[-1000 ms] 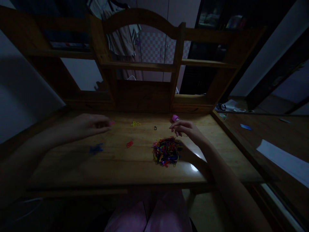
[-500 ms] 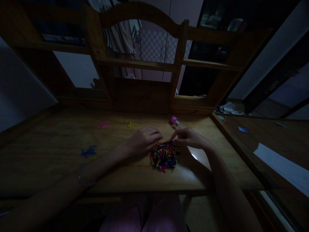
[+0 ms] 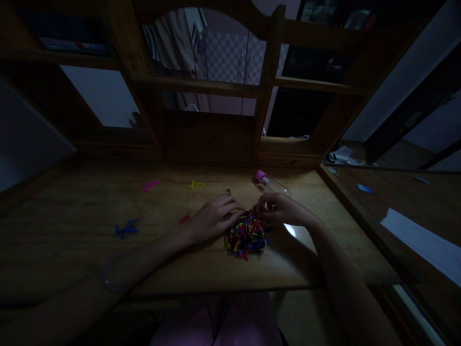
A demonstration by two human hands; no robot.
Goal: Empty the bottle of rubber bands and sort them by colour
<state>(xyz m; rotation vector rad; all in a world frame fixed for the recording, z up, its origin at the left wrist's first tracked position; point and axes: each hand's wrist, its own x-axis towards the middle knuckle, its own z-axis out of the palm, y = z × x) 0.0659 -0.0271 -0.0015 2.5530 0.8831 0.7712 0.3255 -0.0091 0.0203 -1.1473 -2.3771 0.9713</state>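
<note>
A heap of small multicoloured rubber bands (image 3: 247,238) lies on the wooden desk in front of me. My left hand (image 3: 216,218) rests at the heap's upper left edge, its fingers stretched out and touching the bands. From the right, my right hand (image 3: 283,209) reaches into the top of the heap with thumb and forefinger pinched together; what lies between the fingertips is too small and dark to make out. Sorted by colour, little groups lie to the left: pink bands (image 3: 150,185), yellow bands (image 3: 196,184), blue bands (image 3: 127,228) and red bands (image 3: 184,219). One black band (image 3: 228,191) sits beyond my left hand.
A clear bottle with a pink cap (image 3: 261,176) lies on its side behind my right hand. The desk's wooden shelf unit (image 3: 209,139) rises at the back. White paper (image 3: 421,240) and a blue card (image 3: 365,188) lie on the surface at the right.
My left hand has come from the pink bands at the left over to the heap. My right hand has lowered to the heap's top edge, its fingers now pinched. The view has shifted slightly.
</note>
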